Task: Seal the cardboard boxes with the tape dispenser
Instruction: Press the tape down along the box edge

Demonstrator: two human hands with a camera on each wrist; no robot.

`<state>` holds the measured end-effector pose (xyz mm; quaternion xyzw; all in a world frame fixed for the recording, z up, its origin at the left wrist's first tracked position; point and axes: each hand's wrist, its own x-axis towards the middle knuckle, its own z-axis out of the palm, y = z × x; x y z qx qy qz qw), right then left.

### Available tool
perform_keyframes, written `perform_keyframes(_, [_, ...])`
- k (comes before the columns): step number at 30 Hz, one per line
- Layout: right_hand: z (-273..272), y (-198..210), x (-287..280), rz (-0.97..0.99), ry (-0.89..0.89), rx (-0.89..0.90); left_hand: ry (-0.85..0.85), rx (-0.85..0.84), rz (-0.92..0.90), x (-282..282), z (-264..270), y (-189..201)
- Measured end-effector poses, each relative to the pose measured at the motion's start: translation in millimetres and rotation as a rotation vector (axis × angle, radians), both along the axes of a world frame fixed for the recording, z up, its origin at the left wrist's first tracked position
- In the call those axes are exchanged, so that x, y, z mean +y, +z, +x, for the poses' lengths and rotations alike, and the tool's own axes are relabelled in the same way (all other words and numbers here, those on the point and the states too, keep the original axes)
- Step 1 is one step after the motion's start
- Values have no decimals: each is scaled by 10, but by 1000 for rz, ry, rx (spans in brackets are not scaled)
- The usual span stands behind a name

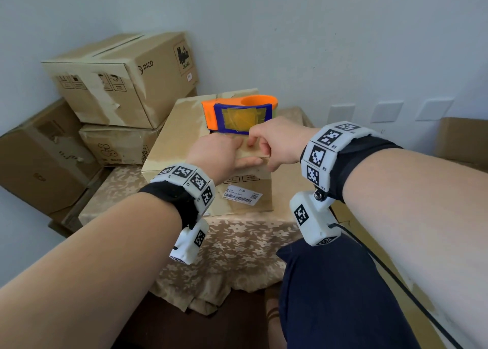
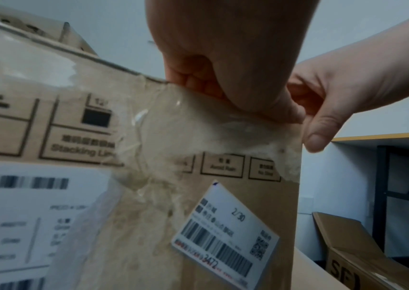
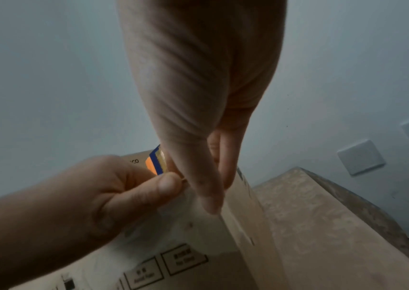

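The cardboard box (image 1: 182, 147) sits on a table under a floral cloth (image 1: 237, 243), near the middle of the head view. On its top, toward 12 o'clock, rests the tape dispenser (image 1: 237, 113), orange with a blue plate, untouched by either hand.

Both hands meet at the box's near top edge. The left hand (image 1: 216, 153) lies over that edge with its fingers on top and its thumb (image 2: 285, 109) pressed down onto the front face, on a patch of clear tape (image 2: 173, 121) that runs over the edge and down the front. The fingers are curled against the box top; whether they pinch the tape or only press it cannot be told.

The right hand (image 1: 277, 142) comes in from 3 o'clock, its fingers curled tight and narrow, thumb (image 2: 320, 135) and fingertips closing at the same corner of tape, touching the left hand. What exactly sits between them is hidden.

A white barcode label (image 2: 225, 235) is stuck lower on the front face, tilted. At 10 o'clock, 3 other boxes (image 1: 121, 79) are stacked against the wall.
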<state>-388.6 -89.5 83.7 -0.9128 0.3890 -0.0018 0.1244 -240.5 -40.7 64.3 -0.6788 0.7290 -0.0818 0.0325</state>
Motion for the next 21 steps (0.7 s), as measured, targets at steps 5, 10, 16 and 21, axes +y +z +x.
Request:
perform_keyframes(5, [-28, -14, -26, 44, -13, 7, 116, -36, -3, -32, -153, -31])
perform_keyframes(10, [-44, -108, -56, 67, -47, -38, 137, -81, -10, -33, -182, -74])
perform_keyframes(16, [-40, -91, -12, -13, -29, -40, 114, -69, -26, -36, -149, -89])
perform_keyframes(21, [10, -27, 42, -69, 2, 47, 31, -58, -12, -33, -26, -111])
